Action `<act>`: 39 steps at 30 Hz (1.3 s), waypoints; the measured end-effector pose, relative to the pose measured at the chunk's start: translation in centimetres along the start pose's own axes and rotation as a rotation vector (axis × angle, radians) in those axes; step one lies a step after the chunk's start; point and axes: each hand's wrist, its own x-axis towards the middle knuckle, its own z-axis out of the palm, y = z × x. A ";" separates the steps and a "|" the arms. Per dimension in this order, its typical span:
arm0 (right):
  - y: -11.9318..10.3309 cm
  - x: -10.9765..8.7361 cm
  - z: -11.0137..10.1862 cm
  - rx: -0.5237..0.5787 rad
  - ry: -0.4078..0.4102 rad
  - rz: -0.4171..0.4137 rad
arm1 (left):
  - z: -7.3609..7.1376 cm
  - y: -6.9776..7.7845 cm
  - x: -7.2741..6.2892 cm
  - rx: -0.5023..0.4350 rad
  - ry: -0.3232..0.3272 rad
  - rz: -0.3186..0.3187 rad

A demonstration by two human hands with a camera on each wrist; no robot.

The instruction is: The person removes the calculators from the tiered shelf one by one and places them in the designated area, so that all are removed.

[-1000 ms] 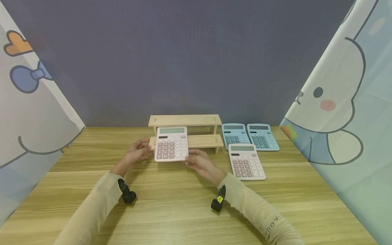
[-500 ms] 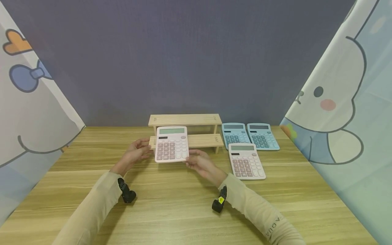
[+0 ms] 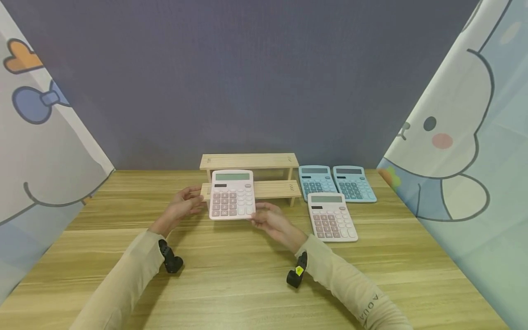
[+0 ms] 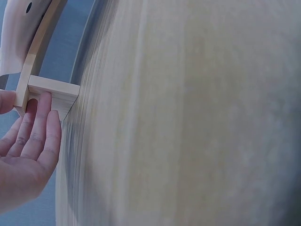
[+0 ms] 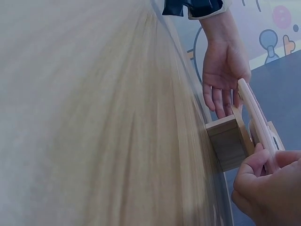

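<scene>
A white-and-pink calculator [image 3: 233, 195] leans, face toward me, against the front of a two-tier wooden shelf rack [image 3: 249, 161]. My right hand [image 3: 274, 223] pinches its lower right corner; in the right wrist view, thumb and fingers of the right hand [image 5: 270, 190] close on the calculator's edge [image 5: 256, 115]. At the rack's left end, my left hand [image 3: 180, 209] holds the lower board. The left wrist view has the left hand [image 4: 30, 153] with its thumb above the board and fairly straight fingers underneath, beside the rack's leg [image 4: 54, 87].
Two blue calculators [image 3: 316, 181] [image 3: 354, 184] lie right of the rack. Another white-and-pink calculator [image 3: 332, 217] lies in front of them. A dark grey panel [image 3: 255, 82] stands behind the wooden table [image 3: 231, 284], with cartoon-print sheets [image 3: 453, 137] at both sides.
The calculator in my right hand has shifted very slightly down and to the right, and the right hand with it. My left hand stays in place on the rack.
</scene>
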 end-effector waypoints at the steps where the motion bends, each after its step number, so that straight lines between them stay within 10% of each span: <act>1: 0.0 0.0 0.0 0.003 -0.001 0.000 | 0.0 0.0 0.0 0.000 0.001 -0.002; 39: -0.9 -1.6 -2.8 -0.050 0.006 -0.027 | -0.1 -0.1 -0.1 0.011 -0.012 0.007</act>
